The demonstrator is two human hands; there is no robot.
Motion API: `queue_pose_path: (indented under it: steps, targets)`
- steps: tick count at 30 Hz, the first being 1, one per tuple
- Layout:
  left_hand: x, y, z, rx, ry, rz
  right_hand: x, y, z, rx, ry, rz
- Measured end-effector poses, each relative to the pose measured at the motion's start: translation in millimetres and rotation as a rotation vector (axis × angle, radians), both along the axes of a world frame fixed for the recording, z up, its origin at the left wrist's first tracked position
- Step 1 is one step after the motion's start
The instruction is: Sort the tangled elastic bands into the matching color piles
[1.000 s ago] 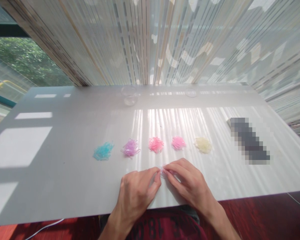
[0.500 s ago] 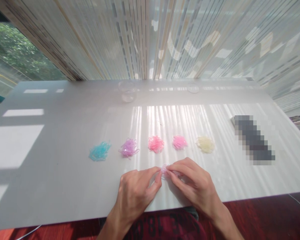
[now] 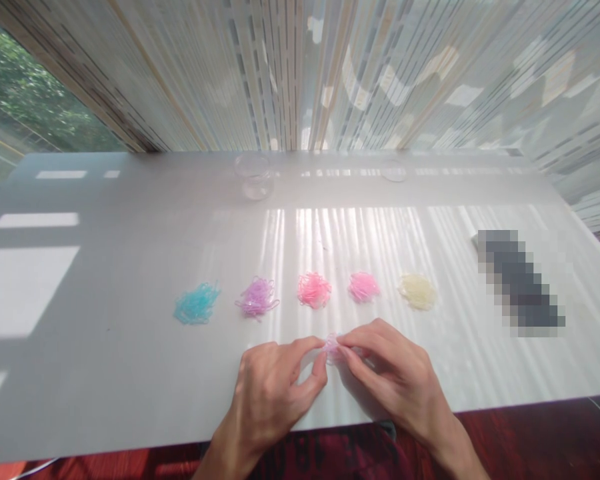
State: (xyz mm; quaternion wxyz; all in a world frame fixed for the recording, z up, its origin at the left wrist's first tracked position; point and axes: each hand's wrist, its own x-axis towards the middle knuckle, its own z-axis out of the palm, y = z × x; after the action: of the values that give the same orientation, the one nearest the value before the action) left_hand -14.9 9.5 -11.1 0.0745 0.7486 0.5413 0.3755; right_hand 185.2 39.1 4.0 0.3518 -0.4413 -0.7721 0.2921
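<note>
A small heap of pale lilac-pink rubber bands [image 3: 333,355] lies near the table's front edge, partly covered by my fingers. My left hand [image 3: 285,377] reaches it from the left, thumb and index fingertips nearly together at the bands. From the other side my right hand [image 3: 390,367] pinches at the same heap, its fingertips close to the left ones. Exactly which bands are between the fingers is too small to make out. Beyond my hands lie separate piles of blue [image 3: 197,303], purple [image 3: 258,297], coral-pink [image 3: 315,290], pink [image 3: 364,287] and pale yellow rubber bands [image 3: 417,292].
A clear round container [image 3: 257,187] stands at the back of the white table [image 3: 130,387], with a clear lid [image 3: 395,171] farther right. A pixelated dark object [image 3: 523,280] lies at the right. A striped string curtain [image 3: 205,80] hangs behind the table.
My left thumb and index fingertips have parted slightly at the heap. Both hands stay around the pale bands, and the whole view has shifted a little.
</note>
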Motion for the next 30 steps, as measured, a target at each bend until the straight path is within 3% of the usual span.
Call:
queue_pose_path:
  steps: [11,14,20,30]
  targets:
    - [-1,0,-1.5,0.014,0.017,0.003,1,0,1.3,0.045,0.016,0.007]
    - [-2,0,-1.9,0.008,0.000,0.001,9,7,5.9,0.074,-0.014,-0.084]
    - [-2,3,-1.6,0.026,-0.004,-0.005,21,30,9.2,0.095,-0.142,-0.448]
    - [-2,2,-0.7,0.022,-0.007,-0.016,18,38,7.3,0.127,-0.298,-0.481]
